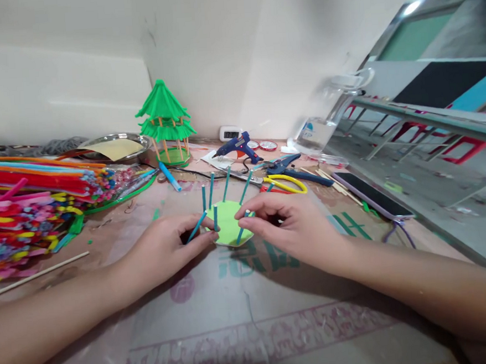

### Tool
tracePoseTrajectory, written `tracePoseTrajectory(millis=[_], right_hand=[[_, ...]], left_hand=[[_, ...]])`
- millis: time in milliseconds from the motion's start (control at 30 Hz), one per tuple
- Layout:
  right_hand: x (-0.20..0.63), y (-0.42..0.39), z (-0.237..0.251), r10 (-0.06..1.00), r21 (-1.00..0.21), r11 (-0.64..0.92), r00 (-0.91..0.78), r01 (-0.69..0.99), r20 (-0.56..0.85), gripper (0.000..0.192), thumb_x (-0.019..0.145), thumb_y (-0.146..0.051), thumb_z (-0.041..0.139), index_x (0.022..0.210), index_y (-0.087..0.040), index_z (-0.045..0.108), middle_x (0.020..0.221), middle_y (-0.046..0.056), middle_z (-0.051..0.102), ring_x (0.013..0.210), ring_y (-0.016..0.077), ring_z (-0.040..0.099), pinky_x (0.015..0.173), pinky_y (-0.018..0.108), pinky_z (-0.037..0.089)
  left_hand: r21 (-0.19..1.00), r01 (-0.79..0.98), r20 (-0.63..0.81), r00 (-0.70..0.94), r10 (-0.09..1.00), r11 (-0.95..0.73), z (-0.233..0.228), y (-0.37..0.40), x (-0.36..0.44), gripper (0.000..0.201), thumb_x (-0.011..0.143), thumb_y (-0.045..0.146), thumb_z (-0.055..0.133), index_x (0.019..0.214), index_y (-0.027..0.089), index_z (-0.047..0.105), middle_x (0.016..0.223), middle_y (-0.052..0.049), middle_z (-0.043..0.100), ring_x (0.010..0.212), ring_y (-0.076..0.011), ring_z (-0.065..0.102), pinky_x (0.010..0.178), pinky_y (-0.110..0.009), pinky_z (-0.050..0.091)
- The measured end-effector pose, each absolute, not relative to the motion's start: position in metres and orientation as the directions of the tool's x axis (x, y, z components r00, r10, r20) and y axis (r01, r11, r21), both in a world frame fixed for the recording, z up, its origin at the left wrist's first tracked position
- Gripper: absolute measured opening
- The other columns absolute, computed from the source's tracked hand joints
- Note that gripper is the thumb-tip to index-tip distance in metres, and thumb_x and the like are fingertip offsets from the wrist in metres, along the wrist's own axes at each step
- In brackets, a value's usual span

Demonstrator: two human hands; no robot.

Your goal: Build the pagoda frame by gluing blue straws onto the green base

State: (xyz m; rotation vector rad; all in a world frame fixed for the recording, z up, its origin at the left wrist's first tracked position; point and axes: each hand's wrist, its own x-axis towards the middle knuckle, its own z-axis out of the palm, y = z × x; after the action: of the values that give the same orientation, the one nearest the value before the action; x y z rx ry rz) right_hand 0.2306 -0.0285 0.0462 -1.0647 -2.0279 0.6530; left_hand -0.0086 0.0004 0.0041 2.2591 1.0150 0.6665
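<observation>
A lime-green many-sided base rests on the table between my hands, with several blue-green sticks standing around its rim. My left hand is at the base's left edge, thumb and forefinger close together. A slanting blue-green stick lies between these fingers, clear of the base at its lower end. Over the right edge, my right hand has its thumb and forefinger nearly closed around a tilted stick at the rim. The fingers partly hide this stick.
Behind the base lie yellow-handled scissors, a blue glue gun, blue pliers and a blue pen. A green-roofed model pavilion stands farther back. Colourful pipe cleaners fill the left; a phone lies at right.
</observation>
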Motion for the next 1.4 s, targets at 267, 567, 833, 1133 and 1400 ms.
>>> tracePoseTrajectory(millis=[267,567,833,1133,1400], right_hand=[[0.251,-0.018,0.070,0.840,-0.736,0.538,-0.196,0.411,0.505,0.018,0.098,-0.041,0.059,0.100,-0.024,0.066,0.058,-0.005,0.051,0.051,0.0109,0.048,0.048,0.026,0.036],[0.291,0.048,0.057,0.874,-0.734,0.414,-0.009,0.538,0.487,0.018,0.092,-0.040,0.061,0.093,-0.025,0.052,0.062,-0.006,0.052,0.052,0.0116,0.045,0.051,0.026,0.036],[0.317,0.071,0.046,0.929,-0.539,0.301,-0.114,0.786,0.351,0.025,0.090,-0.037,0.060,0.108,-0.020,0.063,0.109,0.009,0.071,0.089,0.0225,0.068,0.085,0.041,0.056],[0.315,0.125,0.047,0.948,-0.316,0.287,-0.221,0.904,0.229,0.050,0.093,-0.036,0.060,0.138,-0.015,0.059,0.141,0.018,0.062,0.124,0.0318,0.062,0.106,0.047,0.048],[0.304,0.188,0.024,0.975,-0.380,0.188,-0.125,0.905,0.184,0.038,0.077,-0.044,0.077,0.102,-0.016,0.070,0.101,0.011,0.076,0.092,0.0272,0.069,0.083,0.035,0.052]], left_hand=[[0.527,0.643,0.296,0.475,0.829,-0.557,0.010,0.029,-0.025,0.034,0.096,0.049,0.049,0.091,0.021,0.068,0.089,-0.001,0.073,0.080,-0.0196,0.063,0.074,-0.029,0.046],[0.688,0.533,0.425,0.255,0.869,-0.493,0.010,0.039,-0.046,0.039,0.104,0.045,0.035,0.098,0.019,0.063,0.082,-0.002,0.059,0.072,-0.0174,0.054,0.065,-0.030,0.043],[0.168,0.659,0.244,0.693,0.679,-0.733,0.027,0.000,-0.028,0.043,0.102,0.042,0.038,0.071,0.021,0.060,0.066,-0.003,0.065,0.061,-0.0189,0.058,0.059,-0.032,0.036],[0.196,0.697,0.115,0.682,0.722,-0.690,0.016,0.002,-0.004,0.046,0.106,0.045,0.031,0.126,0.023,0.066,0.108,-0.011,0.077,0.097,-0.0299,0.073,0.080,-0.041,0.053],[0.342,0.496,0.368,0.711,0.599,-0.798,0.006,0.000,-0.008,0.039,0.108,0.036,0.034,0.117,0.016,0.066,0.108,-0.010,0.075,0.099,-0.0219,0.069,0.086,-0.034,0.054]])
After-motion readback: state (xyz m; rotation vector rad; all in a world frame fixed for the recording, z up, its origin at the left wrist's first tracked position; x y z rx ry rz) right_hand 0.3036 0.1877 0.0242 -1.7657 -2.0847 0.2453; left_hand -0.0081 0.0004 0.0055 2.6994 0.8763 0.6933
